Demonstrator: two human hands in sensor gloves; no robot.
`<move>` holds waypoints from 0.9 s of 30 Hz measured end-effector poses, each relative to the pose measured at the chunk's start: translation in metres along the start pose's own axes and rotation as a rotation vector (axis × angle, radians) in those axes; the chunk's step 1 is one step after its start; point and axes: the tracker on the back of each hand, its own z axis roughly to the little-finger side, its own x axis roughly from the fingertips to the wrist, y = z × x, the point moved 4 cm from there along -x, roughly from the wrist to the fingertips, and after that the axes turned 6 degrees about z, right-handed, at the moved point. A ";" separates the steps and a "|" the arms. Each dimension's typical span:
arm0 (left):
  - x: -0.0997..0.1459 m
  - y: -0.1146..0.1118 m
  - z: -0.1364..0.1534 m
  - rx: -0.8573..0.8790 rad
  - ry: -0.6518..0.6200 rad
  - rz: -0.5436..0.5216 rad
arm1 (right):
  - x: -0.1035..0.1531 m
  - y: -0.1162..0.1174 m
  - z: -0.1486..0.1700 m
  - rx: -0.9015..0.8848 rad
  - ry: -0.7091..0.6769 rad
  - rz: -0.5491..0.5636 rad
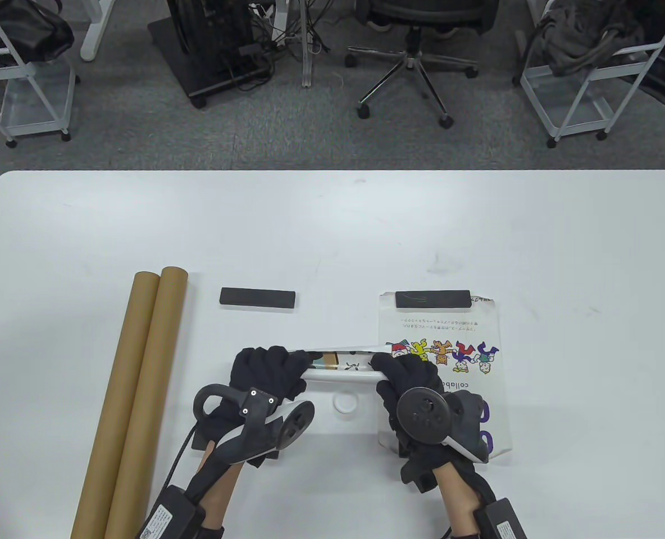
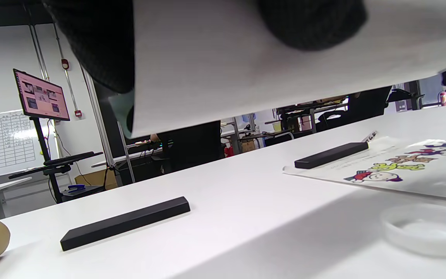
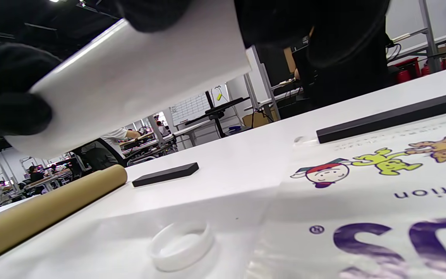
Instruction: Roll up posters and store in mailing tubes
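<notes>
Rolled poster (image 1: 341, 368) at lower centre is gripped at each end by left hand (image 1: 268, 373) and right hand (image 1: 408, 379). Thin, springy paper; even end pressure is advised.

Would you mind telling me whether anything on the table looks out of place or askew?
One thing: the left black bar lies on bare table, pinning nothing, while the right bar holds down the flat poster. Otherwise both hands grip the rolled poster, and the two cardboard tubes lie side by side.
</notes>
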 end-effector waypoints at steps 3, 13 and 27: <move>0.003 0.001 -0.002 -0.031 -0.008 -0.011 | 0.001 0.001 -0.002 0.021 -0.004 -0.003; 0.003 0.005 -0.014 -0.104 -0.020 -0.054 | 0.001 0.005 -0.009 0.104 -0.024 -0.022; 0.000 0.000 -0.008 -0.072 0.001 0.034 | -0.002 0.005 -0.008 0.145 0.002 0.010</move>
